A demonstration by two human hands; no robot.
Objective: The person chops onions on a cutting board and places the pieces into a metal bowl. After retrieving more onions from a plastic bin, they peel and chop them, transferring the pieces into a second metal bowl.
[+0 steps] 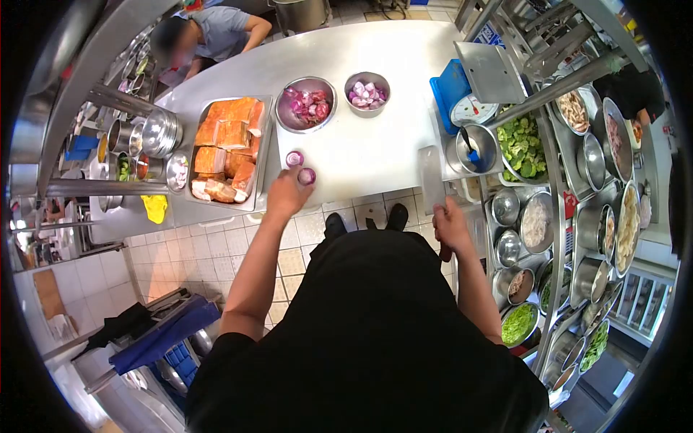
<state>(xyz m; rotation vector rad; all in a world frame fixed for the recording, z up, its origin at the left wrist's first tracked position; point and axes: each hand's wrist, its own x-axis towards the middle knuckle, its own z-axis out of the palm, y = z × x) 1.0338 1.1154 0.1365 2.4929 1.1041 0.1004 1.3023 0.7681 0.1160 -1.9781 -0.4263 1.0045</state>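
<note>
Two red onion halves with purple-ringed cut faces lie close together at the left front of the white cutting board (361,162). My left hand (287,193) has its fingers closed around the nearer onion half (307,176); the other onion half (294,158) sits just beyond the fingertips. In my right hand (452,225) is a cleaver (432,177), gripped by its handle, its broad blade pointing away from me over the board's right edge. Farther back, a metal bowl (282,121) holds purple onion skins and scraps. Beside it, a smaller bowl (386,92) contains cut onion chunks.
A metal tray (266,133) of orange-skinned meat slabs stands left. On the right are a blue scale (453,78), a metal pot (455,155), broccoli (522,144) and shelves with several food bowls. Another person (220,36) bends at the far left counter edge.
</note>
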